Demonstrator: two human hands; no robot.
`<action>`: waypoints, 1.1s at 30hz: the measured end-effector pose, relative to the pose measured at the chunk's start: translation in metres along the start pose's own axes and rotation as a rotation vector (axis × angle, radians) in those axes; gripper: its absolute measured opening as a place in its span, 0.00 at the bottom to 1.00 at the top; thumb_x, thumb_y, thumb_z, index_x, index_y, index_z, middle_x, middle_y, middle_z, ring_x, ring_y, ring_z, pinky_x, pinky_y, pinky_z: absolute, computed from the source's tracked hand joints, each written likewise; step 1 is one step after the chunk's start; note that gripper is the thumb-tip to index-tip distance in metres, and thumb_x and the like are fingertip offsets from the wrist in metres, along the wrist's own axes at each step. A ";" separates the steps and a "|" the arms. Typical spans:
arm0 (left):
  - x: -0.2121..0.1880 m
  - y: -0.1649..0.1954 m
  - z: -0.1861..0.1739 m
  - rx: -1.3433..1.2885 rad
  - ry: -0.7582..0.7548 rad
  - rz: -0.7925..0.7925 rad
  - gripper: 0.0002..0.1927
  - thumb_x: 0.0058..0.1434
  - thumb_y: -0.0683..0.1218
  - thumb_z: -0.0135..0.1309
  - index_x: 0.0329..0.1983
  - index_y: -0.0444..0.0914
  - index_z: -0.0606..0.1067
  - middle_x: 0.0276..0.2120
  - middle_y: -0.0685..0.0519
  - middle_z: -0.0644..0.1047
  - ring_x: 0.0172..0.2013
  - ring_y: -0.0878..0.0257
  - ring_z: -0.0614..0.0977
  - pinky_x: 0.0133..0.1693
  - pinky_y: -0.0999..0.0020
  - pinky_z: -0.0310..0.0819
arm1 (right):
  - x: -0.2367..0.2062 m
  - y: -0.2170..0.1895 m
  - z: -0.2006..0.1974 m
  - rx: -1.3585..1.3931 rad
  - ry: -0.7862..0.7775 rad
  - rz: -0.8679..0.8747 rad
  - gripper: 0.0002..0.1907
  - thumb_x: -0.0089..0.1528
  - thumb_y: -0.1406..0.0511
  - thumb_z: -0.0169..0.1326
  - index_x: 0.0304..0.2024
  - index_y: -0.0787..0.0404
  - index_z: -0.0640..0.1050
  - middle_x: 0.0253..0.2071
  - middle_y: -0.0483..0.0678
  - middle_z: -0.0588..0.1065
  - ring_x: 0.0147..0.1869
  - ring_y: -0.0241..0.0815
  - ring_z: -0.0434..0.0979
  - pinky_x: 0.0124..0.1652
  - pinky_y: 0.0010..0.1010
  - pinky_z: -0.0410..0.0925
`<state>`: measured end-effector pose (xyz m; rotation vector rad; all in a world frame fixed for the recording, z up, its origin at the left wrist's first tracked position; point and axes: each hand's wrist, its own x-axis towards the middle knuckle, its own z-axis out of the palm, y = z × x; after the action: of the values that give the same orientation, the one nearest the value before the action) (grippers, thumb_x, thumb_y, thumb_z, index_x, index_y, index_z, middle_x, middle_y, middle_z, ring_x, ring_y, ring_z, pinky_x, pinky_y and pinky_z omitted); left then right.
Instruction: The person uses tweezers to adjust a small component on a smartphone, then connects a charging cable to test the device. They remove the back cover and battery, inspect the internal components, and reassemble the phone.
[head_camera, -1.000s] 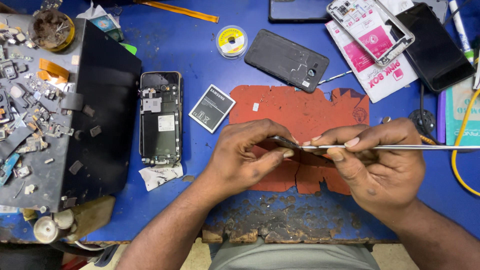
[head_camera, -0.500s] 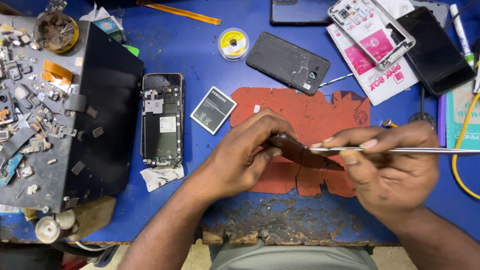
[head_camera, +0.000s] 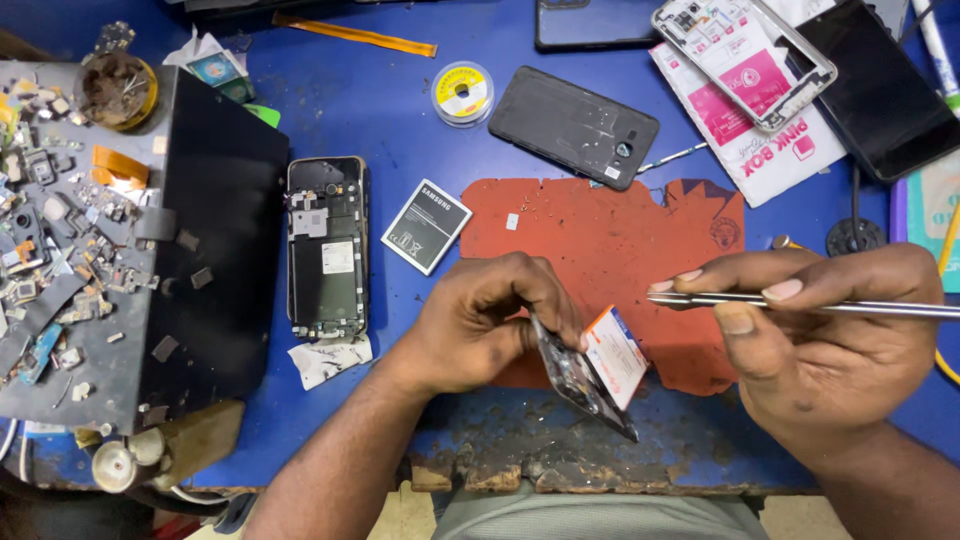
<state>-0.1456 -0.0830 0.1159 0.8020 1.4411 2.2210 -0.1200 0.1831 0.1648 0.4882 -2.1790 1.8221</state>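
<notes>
My left hand (head_camera: 487, 322) grips a dark phone body (head_camera: 578, 378), tilted on edge over the torn red mat (head_camera: 610, 235). A white and orange battery (head_camera: 615, 355) leans up out of that phone. My right hand (head_camera: 825, 335) pinches long metal tweezers (head_camera: 700, 299), their tip pointing left a short way above the battery and apart from it. An opened phone frame (head_camera: 326, 247) lies flat left of my left hand, with a loose grey battery (head_camera: 426, 226) beside it.
A black box (head_camera: 215, 250) strewn with small parts stands at the left. Behind the mat lie a black back cover (head_camera: 573, 126), a solder reel (head_camera: 463, 92), a pink leaflet (head_camera: 760, 115) under a white phone frame, and a dark phone (head_camera: 880, 85). The blue bench edge is chipped.
The battery has come up out of the phone in my left hand. My right hand with the tweezers has drawn back to the right, and the phone now sits lower and more tilted.
</notes>
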 end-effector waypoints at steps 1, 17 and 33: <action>0.000 0.000 0.000 -0.004 0.009 0.005 0.11 0.68 0.27 0.50 0.42 0.34 0.68 0.38 0.49 0.76 0.43 0.59 0.83 0.50 0.64 0.80 | -0.001 0.001 -0.001 0.001 -0.001 0.006 0.17 0.66 0.73 0.53 0.49 0.60 0.59 0.38 0.62 0.78 0.45 0.51 0.86 0.45 0.39 0.82; 0.005 0.017 -0.018 0.203 -0.024 -0.050 0.16 0.58 0.25 0.47 0.41 0.37 0.66 0.41 0.51 0.74 0.44 0.63 0.78 0.50 0.67 0.74 | 0.028 0.037 -0.012 -0.408 -1.007 0.138 0.34 0.50 0.58 0.68 0.56 0.60 0.75 0.60 0.48 0.74 0.54 0.51 0.80 0.44 0.35 0.74; 0.007 -0.004 -0.007 -0.508 0.200 0.119 0.21 0.71 0.57 0.59 0.51 0.42 0.63 0.52 0.50 0.67 0.59 0.58 0.72 0.63 0.59 0.71 | 0.023 -0.008 0.009 -0.235 -0.492 0.099 0.30 0.46 0.65 0.71 0.52 0.61 0.80 0.51 0.50 0.80 0.50 0.38 0.84 0.48 0.30 0.80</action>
<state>-0.1552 -0.0823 0.1119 0.5144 0.8480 2.6533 -0.1375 0.1712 0.1793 0.8620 -2.7398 1.5828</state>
